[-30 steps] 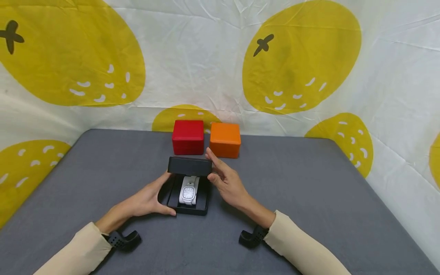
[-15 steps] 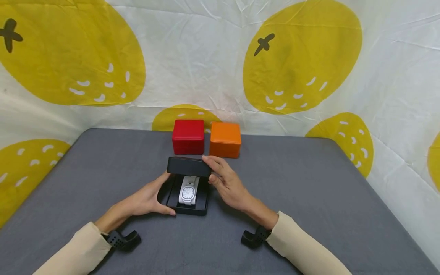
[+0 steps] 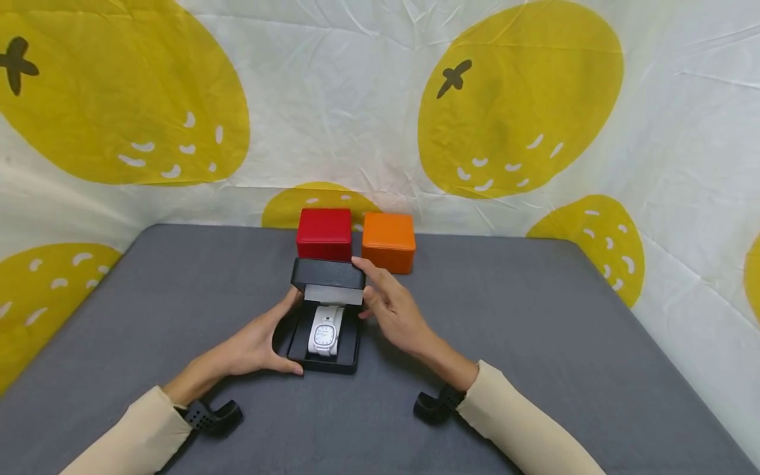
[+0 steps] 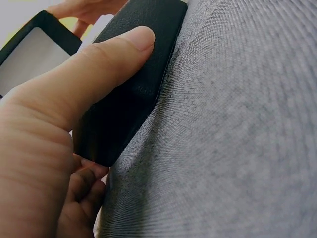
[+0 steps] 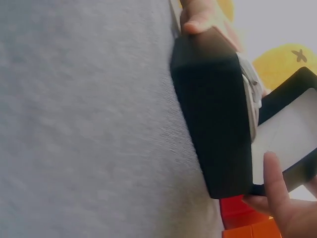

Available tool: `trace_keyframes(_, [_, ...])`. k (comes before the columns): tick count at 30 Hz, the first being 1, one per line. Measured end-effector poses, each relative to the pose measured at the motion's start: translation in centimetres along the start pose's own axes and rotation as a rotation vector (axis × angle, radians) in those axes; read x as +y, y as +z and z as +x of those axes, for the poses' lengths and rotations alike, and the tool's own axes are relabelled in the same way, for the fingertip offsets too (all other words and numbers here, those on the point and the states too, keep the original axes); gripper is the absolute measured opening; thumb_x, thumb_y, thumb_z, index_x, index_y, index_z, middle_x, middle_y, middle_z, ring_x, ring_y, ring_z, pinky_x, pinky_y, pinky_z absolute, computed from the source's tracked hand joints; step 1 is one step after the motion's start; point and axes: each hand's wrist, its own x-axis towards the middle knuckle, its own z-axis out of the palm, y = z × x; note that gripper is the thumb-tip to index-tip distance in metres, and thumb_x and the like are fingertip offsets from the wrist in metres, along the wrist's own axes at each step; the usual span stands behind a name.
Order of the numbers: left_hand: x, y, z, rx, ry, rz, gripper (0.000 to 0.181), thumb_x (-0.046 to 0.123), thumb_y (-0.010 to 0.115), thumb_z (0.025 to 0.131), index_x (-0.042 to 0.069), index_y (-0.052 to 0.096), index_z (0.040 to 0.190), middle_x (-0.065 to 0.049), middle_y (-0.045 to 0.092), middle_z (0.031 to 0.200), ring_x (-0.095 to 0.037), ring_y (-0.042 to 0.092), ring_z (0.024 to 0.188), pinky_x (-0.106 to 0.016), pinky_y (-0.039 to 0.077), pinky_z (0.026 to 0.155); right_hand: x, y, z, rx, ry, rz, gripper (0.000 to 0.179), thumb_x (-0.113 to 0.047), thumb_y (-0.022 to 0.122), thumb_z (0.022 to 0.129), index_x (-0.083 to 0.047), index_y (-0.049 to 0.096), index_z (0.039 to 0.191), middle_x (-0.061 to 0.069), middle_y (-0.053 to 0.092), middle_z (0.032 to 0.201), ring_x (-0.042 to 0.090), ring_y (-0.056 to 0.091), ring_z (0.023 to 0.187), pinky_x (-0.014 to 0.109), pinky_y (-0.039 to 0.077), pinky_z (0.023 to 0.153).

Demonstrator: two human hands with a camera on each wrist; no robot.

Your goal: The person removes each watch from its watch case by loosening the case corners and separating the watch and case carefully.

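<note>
Box (image 3: 330, 365) between left fingers (image 3: 287, 365) gripping base (image 4: 125, 105), right fingers (image 3: 377, 273) pinching raised lid (image 3: 328, 273).

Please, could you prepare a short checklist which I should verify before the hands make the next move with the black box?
1. Left grip holds the black box: ok, thumb against its wall.
2. Right grip is on the lid: ok, touching its side.
3. Lid is open: ok, tilted up.
4. White watch sits inside: ok, dial facing up.
5. Lid is free of the red box behind: cannot tell; they overlap in the head view.
</note>
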Motion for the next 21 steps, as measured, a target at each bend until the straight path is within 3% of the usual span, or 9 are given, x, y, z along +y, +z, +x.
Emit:
trace_keyframes(3, [0.0, 0.1, 0.1, 0.011, 0.022, 0.001, 0.134, 0.045, 0.089, 0.061, 0.012, -0.002, 0.154, -0.015, 0.017, 0.156, -0.029, 0.022, 0.140, -0.011, 0.011, 0.106, 1.0, -0.1, 0.5, 0.005, 0.062, 0.042, 0.050, -0.014, 0.045, 0.101, -0.021, 0.035, 0.149, 0.008, 0.043, 0.139, 0.032, 0.064, 0.064, 0.037, 0.057, 0.065])
trace_keyframes(7, [0.0, 0.2, 0.2, 0.026, 0.057, 0.008, 0.137, 0.044, 0.089, 0.060, 0.019, -0.007, 0.154, -0.014, 0.013, 0.157, -0.030, 0.021, 0.140, -0.011, 0.010, 0.106, 1.0, -0.4, 1.2, 0.010, 0.137, 0.076, 0.050, -0.015, 0.043, 0.102, -0.034, 0.035, 0.148, -0.006, 0.032, 0.151, 0.025, 0.060, 0.107, 0.035, 0.057, 0.063])
trace_keyframes(9, [0.1, 0.2, 0.2, 0.026, 0.063, 0.010, 0.138, 0.044, 0.090, 0.059, 0.022, -0.008, 0.153, -0.012, 0.012, 0.157, -0.029, 0.020, 0.141, -0.011, 0.011, 0.106, 0.9, -0.6, 1.5, 0.009, 0.175, 0.079, 0.048, -0.021, 0.043, 0.103, -0.039, 0.035, 0.147, -0.006, 0.032, 0.150, 0.025, 0.055, 0.112, 0.035, 0.057, 0.062])
trace_keyframes(10, [0.1, 0.2, 0.2, 0.026, 0.062, 0.010, 0.138, 0.044, 0.090, 0.059, 0.023, -0.009, 0.153, -0.011, 0.012, 0.158, -0.028, 0.020, 0.141, -0.012, 0.011, 0.106, 0.9, -0.7, 1.6, 0.008, 0.192, 0.080, 0.048, -0.023, 0.043, 0.103, -0.040, 0.034, 0.147, -0.006, 0.032, 0.150, 0.027, 0.055, 0.110, 0.036, 0.057, 0.061])
trace_keyframes(15, [0.1, 0.2, 0.3, 0.021, 0.044, 0.019, 0.139, 0.046, 0.090, 0.057, 0.027, -0.009, 0.153, -0.007, 0.012, 0.158, -0.024, 0.019, 0.141, -0.020, 0.016, 0.109, 0.7, -1.1, 2.2, -0.003, 0.261, 0.104, 0.047, -0.026, 0.040, 0.104, -0.046, 0.033, 0.145, -0.012, 0.028, 0.151, 0.039, 0.060, 0.070, 0.046, 0.056, 0.062])
trace_keyframes(21, [0.0, 0.2, 0.4, 0.018, 0.008, 0.027, 0.138, 0.052, 0.088, 0.057, 0.029, -0.009, 0.153, -0.006, 0.014, 0.157, -0.022, 0.020, 0.141, -0.046, 0.023, 0.110, 0.8, -1.0, 2.3, 0.001, 0.268, 0.108, 0.047, -0.025, 0.040, 0.104, -0.046, 0.033, 0.145, -0.012, 0.029, 0.150, 0.040, 0.061, 0.069, 0.047, 0.056, 0.063])
